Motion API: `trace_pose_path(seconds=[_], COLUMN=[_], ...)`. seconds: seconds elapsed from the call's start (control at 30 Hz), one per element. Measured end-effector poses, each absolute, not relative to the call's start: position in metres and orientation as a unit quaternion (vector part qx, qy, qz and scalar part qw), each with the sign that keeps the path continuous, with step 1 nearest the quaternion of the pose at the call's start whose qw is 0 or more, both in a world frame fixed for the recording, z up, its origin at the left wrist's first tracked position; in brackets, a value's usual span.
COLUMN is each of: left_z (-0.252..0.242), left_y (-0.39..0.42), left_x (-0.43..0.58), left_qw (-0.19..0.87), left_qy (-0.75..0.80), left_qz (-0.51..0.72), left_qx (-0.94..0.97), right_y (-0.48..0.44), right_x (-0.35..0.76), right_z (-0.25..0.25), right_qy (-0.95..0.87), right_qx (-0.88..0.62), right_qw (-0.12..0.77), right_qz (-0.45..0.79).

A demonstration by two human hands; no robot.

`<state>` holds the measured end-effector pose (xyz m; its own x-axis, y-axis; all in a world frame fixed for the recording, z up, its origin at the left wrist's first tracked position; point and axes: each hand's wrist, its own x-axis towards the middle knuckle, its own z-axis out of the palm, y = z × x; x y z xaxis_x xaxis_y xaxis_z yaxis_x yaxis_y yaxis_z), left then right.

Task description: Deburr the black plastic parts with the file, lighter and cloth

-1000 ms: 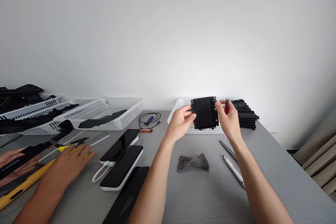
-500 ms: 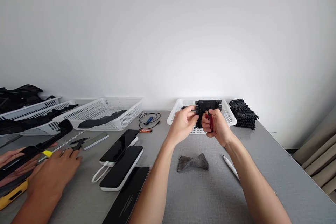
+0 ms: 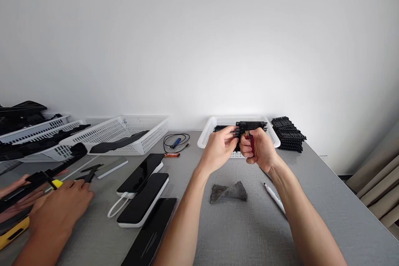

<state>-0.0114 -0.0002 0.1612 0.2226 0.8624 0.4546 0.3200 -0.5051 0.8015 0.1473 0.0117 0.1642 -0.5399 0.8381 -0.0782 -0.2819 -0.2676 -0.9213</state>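
Note:
My left hand (image 3: 219, 146) pinches the left end of a black plastic part (image 3: 252, 125) with toothed edges, holding it up over the near side of a white basket (image 3: 204, 136). Wrapped around a small red-handled tool (image 3: 252, 144), my right hand (image 3: 262, 149) is closed against the front of the same part. The tool's working end is hidden, and its exact kind cannot be told. More black parts (image 3: 219, 128) lie in the basket behind my left hand.
Similar black parts (image 3: 288, 135) are stacked right of the basket. A grey cloth (image 3: 229, 192) and white marker (image 3: 274, 198) lie nearer. Phones (image 3: 141, 199) sit left of my forearm. Farther left, a co-worker's hand (image 3: 62, 203) works beside a black part and yellow tool (image 3: 14, 230).
The black part has tipped so its face looks foreshortened, and it has shifted slightly right. Both my hands keep their grip. The view has moved slightly.

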Motion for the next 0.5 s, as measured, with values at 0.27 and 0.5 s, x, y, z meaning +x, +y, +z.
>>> trace_pose_path(seconds=[0.27,0.5], left_z=[0.1596,0.1607], left_y=[0.0018,0.0026], left_x=[-0.0114,-0.0155], left_qw=[0.280,0.266], left_qy=[0.407,0.420], left_qz=[0.471,0.481], left_qx=[0.731,0.722], right_y=[0.0114,0.0060], right_x=[0.1473,0.1424], right_z=[0.1652,0.1671], right_qy=[-0.439,-0.350], right_qx=[-0.294,-0.263], right_qw=[0.396,0.450], right_qz=[0.751,0.778])
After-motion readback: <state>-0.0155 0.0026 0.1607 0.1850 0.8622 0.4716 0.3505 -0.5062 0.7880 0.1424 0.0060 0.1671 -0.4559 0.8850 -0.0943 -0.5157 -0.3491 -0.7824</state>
